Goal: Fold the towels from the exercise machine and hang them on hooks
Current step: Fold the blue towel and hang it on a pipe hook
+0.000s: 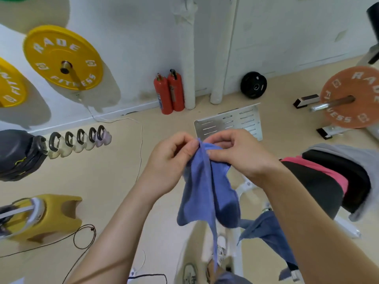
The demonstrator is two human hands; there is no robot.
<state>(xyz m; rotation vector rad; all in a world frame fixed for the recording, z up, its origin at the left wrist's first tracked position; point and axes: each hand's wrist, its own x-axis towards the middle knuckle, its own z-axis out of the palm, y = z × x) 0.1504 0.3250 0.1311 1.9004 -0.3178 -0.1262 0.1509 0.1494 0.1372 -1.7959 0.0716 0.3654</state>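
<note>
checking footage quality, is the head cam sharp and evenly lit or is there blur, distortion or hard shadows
Head view: strong wide-angle bending, the yellow weight plate and wall lean outward; plates throw soft grey shadows on the white wall; the blue towel and both hands, left hand and right hand, are reasonably sharp; the lower edge near the shoes is smeared; no glare.

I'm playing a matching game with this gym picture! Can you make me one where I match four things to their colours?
Things:
1. towel in the hands
2. fire extinguishers
3. plate on the wall peg
4. small plate on the floor by the wall

Colours:
A. black
B. yellow
C. blue
D. red

Pairs: 1-C, 2-D, 3-B, 4-A
</note>
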